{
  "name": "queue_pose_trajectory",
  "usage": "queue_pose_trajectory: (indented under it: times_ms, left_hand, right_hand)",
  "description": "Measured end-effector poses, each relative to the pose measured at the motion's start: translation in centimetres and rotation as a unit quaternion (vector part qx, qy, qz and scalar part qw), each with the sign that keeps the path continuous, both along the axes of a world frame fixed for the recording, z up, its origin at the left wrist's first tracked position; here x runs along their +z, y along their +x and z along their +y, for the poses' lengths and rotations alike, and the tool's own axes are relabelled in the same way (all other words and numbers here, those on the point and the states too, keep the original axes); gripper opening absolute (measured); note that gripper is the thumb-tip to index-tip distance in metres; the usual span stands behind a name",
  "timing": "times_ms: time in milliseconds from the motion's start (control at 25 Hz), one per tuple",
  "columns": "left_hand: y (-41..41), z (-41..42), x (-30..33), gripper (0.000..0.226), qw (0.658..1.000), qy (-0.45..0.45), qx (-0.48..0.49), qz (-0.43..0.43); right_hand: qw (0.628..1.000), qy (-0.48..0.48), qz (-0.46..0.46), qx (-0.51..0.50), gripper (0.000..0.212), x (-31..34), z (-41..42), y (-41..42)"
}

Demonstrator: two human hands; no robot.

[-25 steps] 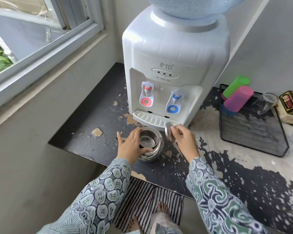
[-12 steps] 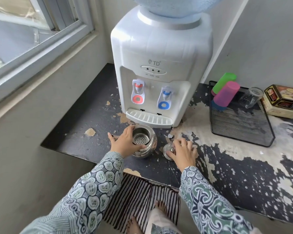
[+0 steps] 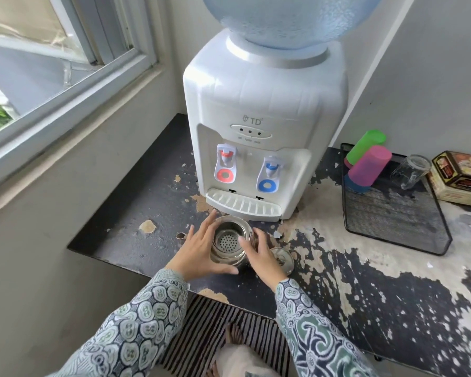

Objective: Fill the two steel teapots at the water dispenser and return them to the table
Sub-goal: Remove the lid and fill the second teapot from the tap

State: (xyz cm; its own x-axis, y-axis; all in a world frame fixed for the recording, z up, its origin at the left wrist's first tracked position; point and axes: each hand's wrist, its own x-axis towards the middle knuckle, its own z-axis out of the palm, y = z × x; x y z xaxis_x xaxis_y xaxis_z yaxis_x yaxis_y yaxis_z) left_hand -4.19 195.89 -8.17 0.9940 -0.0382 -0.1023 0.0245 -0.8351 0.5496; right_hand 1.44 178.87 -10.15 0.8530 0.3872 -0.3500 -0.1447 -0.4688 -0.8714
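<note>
One steel teapot (image 3: 229, 244) stands open on the worn black counter (image 3: 136, 240), just in front of the white water dispenser (image 3: 259, 104) and its drip tray (image 3: 242, 204). A perforated strainer shows inside the pot. My left hand (image 3: 197, 253) curls round its left side, thumb along the near wall. My right hand (image 3: 260, 255) holds the right side, thumb at the rim. The teapot's lid (image 3: 284, 258) lies on the counter right of the pot, partly hidden by my right hand. A red tap (image 3: 225, 164) and a blue tap (image 3: 269, 175) sit above the tray. No second teapot is in view.
A black mesh tray (image 3: 392, 221) at the right holds green (image 3: 365, 146) and pink cups (image 3: 369, 165) and a glass (image 3: 409, 171). A tin box (image 3: 462, 178) stands beyond it. A window and sill run along the left. The counter's front edge lies under my wrists, above a striped mat (image 3: 201, 336).
My right hand set the lid down on the counter, let go of it and moved left onto the teapot's side. My left hand stayed on the pot.
</note>
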Motion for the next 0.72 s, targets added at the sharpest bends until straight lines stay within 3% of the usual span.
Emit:
queue_pose_trajectory:
  times_ms: [120, 280, 480, 600, 720]
  left_hand:
    - [-0.3, -0.3, -0.5, 0.122, 0.998, 0.061, -0.025, -0.024]
    - [0.3, -0.5, -0.4, 0.112, 0.997, 0.044, 0.003, -0.068]
    - [3.5, -1.6, 1.3, 0.108, 0.989, 0.091, -0.015, -0.119]
    - [5.7, -2.5, 2.4, 0.11, 0.989, 0.081, -0.017, -0.119]
    - [7.3, -3.0, 3.0, 0.111, 0.994, 0.051, -0.016, -0.09]
  right_hand:
    - [1.0, -0.001, -0.009, -0.024, 0.051, -0.4, 0.4, 0.2]
    - [0.997, -0.018, -0.041, -0.056, 0.044, -0.3, 0.1, 1.2]
    - [0.994, 0.018, -0.055, -0.093, 0.038, 1.9, -2.1, 3.5]
    - [0.991, 0.025, -0.059, -0.12, 0.039, 3.4, -2.9, 5.0]
    - [0.987, 0.006, -0.072, -0.145, 0.027, 4.2, -3.1, 5.7]
